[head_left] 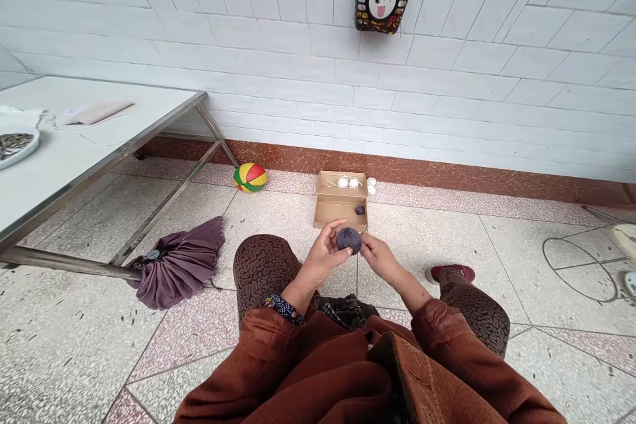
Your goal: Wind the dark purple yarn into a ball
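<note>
Left hand (325, 253) holds round, dark purple-grey yarn ball (348, 241), fingers curled about its left side; no long axis evident. Right hand (380, 257) at ball's right edge, fingers bunched narrow; cannot tell if strand pinched. Just beyond: open brown cardboard box (332, 209), long side left-to-right, smaller dark ball (360, 210) at right end.

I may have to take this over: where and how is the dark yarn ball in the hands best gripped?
Probably around the rounded upper part of the dark yarn ball, coming from above. That surface is bare, while the left hand cups the left side and the right hand is at the right edge. Its round shape suggests a gently curved grip.
</note>
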The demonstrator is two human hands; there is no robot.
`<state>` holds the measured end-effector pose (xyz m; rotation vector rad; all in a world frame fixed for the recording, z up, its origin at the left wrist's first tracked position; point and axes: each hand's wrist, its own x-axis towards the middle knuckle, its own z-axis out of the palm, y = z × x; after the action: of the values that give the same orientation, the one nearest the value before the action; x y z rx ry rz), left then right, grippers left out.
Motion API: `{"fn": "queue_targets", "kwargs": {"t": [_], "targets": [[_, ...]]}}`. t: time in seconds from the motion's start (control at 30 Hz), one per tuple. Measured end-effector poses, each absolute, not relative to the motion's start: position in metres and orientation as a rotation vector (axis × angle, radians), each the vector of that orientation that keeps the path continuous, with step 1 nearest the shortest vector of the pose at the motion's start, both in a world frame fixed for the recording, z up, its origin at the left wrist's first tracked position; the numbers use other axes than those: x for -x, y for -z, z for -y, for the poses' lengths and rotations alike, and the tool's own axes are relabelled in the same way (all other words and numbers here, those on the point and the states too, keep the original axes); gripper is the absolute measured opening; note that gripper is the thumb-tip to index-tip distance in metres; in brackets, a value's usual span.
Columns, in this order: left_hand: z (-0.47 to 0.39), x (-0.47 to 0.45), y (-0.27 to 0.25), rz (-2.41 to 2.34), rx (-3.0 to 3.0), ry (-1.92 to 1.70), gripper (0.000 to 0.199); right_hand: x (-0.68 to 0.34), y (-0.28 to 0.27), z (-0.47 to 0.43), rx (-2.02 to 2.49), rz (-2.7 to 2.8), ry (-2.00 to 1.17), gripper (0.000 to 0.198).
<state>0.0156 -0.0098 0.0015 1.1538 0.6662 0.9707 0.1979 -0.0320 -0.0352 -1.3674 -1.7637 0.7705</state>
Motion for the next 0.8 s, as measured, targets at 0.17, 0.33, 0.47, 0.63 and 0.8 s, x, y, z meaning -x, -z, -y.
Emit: {"fn": "queue_targets", "kwargs": {"t": [0.17,0.33,0.47,0.63,0.8], "targets": [[0.002,-0.016,0.009,-0.946,-1.172,-1.076,0.062,-0.184,0.045,0.069,1.236,1.981,-0.895,0.033],[0.000,-0.016,0.016,-1.116,-1.332,-1.049,0.070,-0.187,-0.007,0.069,1.105,2.147,-0.789,0.029],[0.006,-0.017,0.013,-0.931,-1.385,-0.930,0.073,-0.197,-0.047,0.039,1.106,2.050,-0.690,0.025],[0.014,-0.017,0.002,-0.612,-1.306,-0.854,0.070,-0.206,-0.030,0.002,1.180,1.858,-0.628,0.027],[0.010,-0.017,-0.001,-0.708,-1.044,-1.087,0.059,-0.193,0.031,0.022,1.382,1.740,-0.746,0.029]]}}
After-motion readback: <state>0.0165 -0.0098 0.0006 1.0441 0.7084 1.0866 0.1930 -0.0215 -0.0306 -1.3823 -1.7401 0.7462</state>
